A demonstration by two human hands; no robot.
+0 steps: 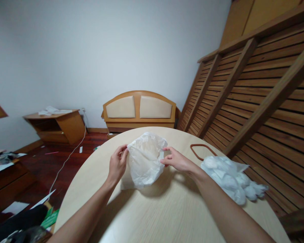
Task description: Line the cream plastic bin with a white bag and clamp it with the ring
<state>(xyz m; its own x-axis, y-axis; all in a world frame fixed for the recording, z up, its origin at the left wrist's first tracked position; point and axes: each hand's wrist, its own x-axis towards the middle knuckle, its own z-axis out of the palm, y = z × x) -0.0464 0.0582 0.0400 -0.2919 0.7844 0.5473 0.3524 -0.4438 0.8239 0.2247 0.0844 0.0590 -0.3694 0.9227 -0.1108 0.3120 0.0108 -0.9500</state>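
A thin, whitish plastic bag (145, 162) is spread between my two hands over the round table (167, 209), its lower left part resting near the tabletop. My left hand (118, 161) pinches the bag's left edge between thumb and fingers. On the other side, my right hand (174, 158) grips the right edge, thumb below and forefinger above. The bag looks puffed out, and whether anything lies inside cannot be made out. Right of my right forearm sits a heap of white, bunched plastic bags (228, 175).
A brown rounded frame (202, 150) lies behind the heap on the table. Slatted wooden panels (263, 118) lean along the right. A padded headboard (139, 107) stands beyond the table. Left are a low cabinet (68, 126), a white cable (68, 158) and scattered papers on the floor.
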